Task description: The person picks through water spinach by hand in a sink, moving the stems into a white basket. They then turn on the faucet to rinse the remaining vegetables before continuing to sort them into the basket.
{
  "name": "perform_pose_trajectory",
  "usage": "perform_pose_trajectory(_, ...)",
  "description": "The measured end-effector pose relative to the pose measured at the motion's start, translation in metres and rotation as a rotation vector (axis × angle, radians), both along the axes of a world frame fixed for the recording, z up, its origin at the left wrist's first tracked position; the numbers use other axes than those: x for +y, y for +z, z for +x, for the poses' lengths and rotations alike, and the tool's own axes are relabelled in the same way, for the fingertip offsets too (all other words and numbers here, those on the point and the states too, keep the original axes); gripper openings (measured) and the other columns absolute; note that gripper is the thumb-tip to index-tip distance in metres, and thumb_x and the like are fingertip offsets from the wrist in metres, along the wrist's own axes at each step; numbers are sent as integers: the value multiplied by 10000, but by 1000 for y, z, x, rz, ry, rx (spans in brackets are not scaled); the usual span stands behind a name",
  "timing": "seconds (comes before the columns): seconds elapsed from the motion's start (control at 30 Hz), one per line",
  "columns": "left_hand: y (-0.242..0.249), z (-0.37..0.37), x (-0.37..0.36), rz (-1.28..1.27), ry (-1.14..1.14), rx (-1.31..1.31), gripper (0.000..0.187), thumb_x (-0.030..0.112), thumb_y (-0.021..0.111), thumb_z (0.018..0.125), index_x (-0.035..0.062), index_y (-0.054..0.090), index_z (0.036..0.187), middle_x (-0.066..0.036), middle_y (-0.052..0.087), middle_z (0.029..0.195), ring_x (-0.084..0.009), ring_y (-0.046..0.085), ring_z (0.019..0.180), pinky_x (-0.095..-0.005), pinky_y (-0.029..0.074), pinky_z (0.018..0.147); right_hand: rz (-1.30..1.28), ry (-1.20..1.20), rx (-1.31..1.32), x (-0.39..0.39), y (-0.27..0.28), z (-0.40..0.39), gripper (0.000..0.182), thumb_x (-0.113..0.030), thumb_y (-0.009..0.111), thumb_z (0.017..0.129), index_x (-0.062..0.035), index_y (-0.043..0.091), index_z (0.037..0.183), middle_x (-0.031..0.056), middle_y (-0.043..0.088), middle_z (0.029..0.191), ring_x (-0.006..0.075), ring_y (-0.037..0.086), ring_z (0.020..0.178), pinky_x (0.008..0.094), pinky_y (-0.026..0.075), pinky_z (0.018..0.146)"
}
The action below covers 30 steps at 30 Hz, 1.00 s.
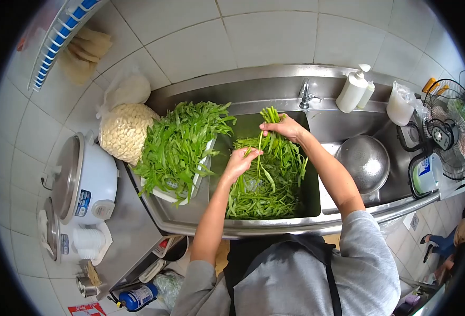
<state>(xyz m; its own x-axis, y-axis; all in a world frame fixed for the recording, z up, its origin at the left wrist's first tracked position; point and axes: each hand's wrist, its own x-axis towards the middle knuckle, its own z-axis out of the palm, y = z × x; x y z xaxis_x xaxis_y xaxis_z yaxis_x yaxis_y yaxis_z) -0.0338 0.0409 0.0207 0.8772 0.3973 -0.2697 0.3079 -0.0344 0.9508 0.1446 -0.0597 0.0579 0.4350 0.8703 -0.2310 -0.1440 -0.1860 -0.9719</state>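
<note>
My right hand (284, 128) is closed round a bunch of green stems, whose leaves hang down over the sink. Lower and to the left, my left hand (241, 159) pinches a single leafy stalk (266, 176) near that bunch. Beneath both hands, the sink basin (310, 197) holds many loose leafy greens (264, 206). Left of the basin, a white tray (194, 181) is heaped with more long-leaved greens (177, 145).
A faucet (306, 95) and pump bottles (352, 92) stand behind the sink. An upturned metal bowl (363, 163) lies at right, near a fan (446, 129). At left are a bag of pale pieces (124, 131) and a rice cooker (93, 179). Another person (446, 245) is at far right.
</note>
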Motion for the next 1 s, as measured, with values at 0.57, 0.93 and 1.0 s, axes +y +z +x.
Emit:
perform_pose_trajectory(0.57,-84,-33,17,-181,435,-118,255,294,475,880,55,561,904,18,497,733,-69,435,582,-214,333,515,-48,9,-93,6,-37,-25,232,-205,713,731,-28,638,859,28,608,714,114,550,707,265,450,703)
perform_pose_trajectory(0.93,-62,-66,19,96,550,-259,297,318,354,958,39,453,936,-31,458,701,-102,469,554,-235,413,539,-237,166,-181,10,-73,-29,507,-189,738,713,111,496,1041,64,643,776,111,590,759,267,401,869)
perform_pose_trajectory(1.0,-26,-60,1,214,518,-125,289,315,462,922,29,500,939,13,445,630,-72,424,540,-222,389,508,-172,366,-61,8,-53,-42,541,-219,741,715,120,492,1054,73,645,787,128,589,795,275,396,878)
